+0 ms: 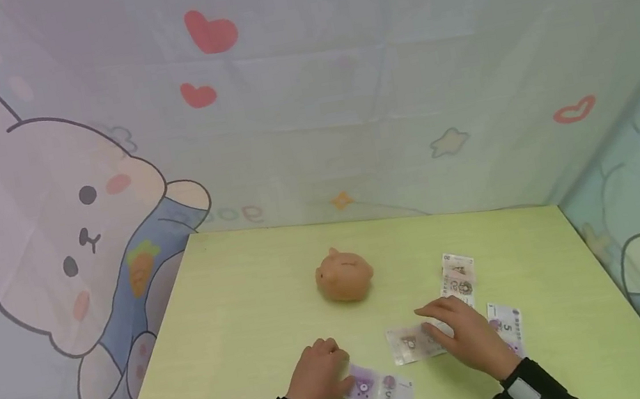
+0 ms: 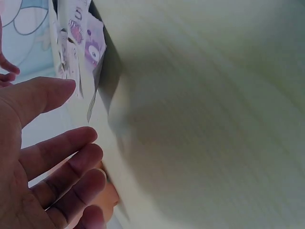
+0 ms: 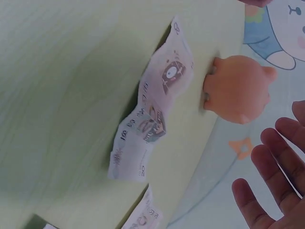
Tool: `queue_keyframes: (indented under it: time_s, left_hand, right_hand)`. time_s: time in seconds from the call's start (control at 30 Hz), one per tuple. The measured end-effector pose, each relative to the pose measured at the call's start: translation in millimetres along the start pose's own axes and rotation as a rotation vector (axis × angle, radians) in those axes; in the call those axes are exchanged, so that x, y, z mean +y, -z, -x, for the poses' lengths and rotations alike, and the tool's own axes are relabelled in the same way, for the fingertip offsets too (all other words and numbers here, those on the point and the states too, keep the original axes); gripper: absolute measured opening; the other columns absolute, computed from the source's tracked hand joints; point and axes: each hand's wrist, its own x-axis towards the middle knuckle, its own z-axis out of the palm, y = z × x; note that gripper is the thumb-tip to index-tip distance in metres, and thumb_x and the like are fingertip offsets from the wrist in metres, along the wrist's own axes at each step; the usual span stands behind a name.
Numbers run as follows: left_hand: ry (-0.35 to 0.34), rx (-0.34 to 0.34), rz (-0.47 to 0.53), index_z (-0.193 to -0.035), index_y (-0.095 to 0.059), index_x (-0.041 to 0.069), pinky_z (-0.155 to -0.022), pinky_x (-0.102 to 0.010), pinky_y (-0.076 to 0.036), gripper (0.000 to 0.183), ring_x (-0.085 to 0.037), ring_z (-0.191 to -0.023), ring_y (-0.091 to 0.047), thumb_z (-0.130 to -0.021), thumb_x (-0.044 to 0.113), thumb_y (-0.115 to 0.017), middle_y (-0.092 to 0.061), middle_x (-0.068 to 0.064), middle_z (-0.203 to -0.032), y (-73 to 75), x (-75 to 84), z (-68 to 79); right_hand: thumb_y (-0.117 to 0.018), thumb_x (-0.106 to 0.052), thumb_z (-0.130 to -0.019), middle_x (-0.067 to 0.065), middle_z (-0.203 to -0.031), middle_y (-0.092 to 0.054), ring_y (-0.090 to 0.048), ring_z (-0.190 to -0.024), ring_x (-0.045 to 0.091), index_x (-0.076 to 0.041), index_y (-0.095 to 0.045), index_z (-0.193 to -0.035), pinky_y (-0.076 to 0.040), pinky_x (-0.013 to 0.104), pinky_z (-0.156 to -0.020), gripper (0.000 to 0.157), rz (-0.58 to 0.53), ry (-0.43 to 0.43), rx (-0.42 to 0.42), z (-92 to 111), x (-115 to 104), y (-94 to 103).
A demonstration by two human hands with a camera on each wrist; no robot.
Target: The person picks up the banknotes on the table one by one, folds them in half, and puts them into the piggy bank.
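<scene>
While both hands rest low on the worktop [image 1: 237,312], the notes lie spread about them.
Left hand [image 1: 319,375]: fingers loosely bent, gripping nothing; its thumb side touches the purple note [image 1: 379,391], which lies at 4 o'clock from it.
Right hand [image 1: 468,335]: fingers straight and spread, holding nothing, laid over the right end of the pale note [image 1: 408,343], whose bare part shows at 9 o'clock of the hand.
Five note [image 1: 507,323]: just beside the right hand at 3 o'clock.
Far notes [image 1: 457,277]: at 12 o'clock of the right fingertips.
Piggy bank [image 1: 344,275]: apart from both hands, at 12 o'clock between them.
</scene>
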Motion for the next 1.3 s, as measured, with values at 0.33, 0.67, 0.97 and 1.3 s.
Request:
queue_keyframes:
  time_s: [0.33, 0.67, 0.97, 1.3]
  left_hand:
    - [-0.015, 0.002, -0.032, -0.088, -0.067, 0.022, -0.065, -0.028, -0.036, 0.025, -0.011, -0.076, -0.045, -0.076, 0.042, -0.077, -0.054, 0.008, -0.085, -0.1, 7.8, 4.1]
    - [-0.010, 0.073, 0.045, -0.075, -0.057, 0.026, -0.061, -0.024, -0.030, 0.022, -0.007, -0.067, -0.037, -0.077, 0.027, -0.079, -0.042, 0.014, -0.072, -6.4, 7.6, 12.5]
    - [0.064, 0.114, 0.249, -0.077, -0.057, 0.028, -0.063, -0.023, -0.035, 0.018, -0.002, -0.070, -0.046, -0.083, 0.022, -0.073, -0.053, 0.018, -0.074, 18.2, 11.6, 7.9]
    - [0.061, 0.229, 0.313, -0.083, -0.061, 0.027, -0.068, -0.024, -0.041, 0.012, -0.011, -0.074, -0.059, -0.087, 0.019, -0.069, -0.060, 0.017, -0.077, 66.8, 13.3, -5.0]
  right_hand:
    - [-0.070, -0.025, -0.089, -0.011, -0.105, -0.064, -0.059, -0.100, 0.009, -0.023, -0.071, -0.111, -0.052, 0.035, -0.084, 0.022, -0.036, -0.046, -0.093, 9.4, -2.1, -7.4]
    - [-0.070, -0.021, -0.088, -0.013, -0.102, -0.064, -0.059, -0.096, 0.007, -0.019, -0.072, -0.110, -0.052, 0.032, -0.080, 0.021, -0.078, -0.042, -0.104, 10.6, -5.0, -10.7]
    - [-0.067, -0.023, -0.091, -0.017, -0.100, -0.063, -0.057, -0.091, 0.001, -0.020, -0.071, -0.111, -0.051, 0.027, -0.076, 0.020, -0.161, -0.034, -0.073, 9.3, -10.5, -16.7]
    - [-0.051, -0.032, -0.100, -0.017, -0.116, -0.064, -0.059, -0.111, 0.008, -0.031, -0.064, -0.122, -0.049, 0.038, -0.092, 0.026, -0.231, -0.091, -0.076, -0.1, -21.5, -17.8]
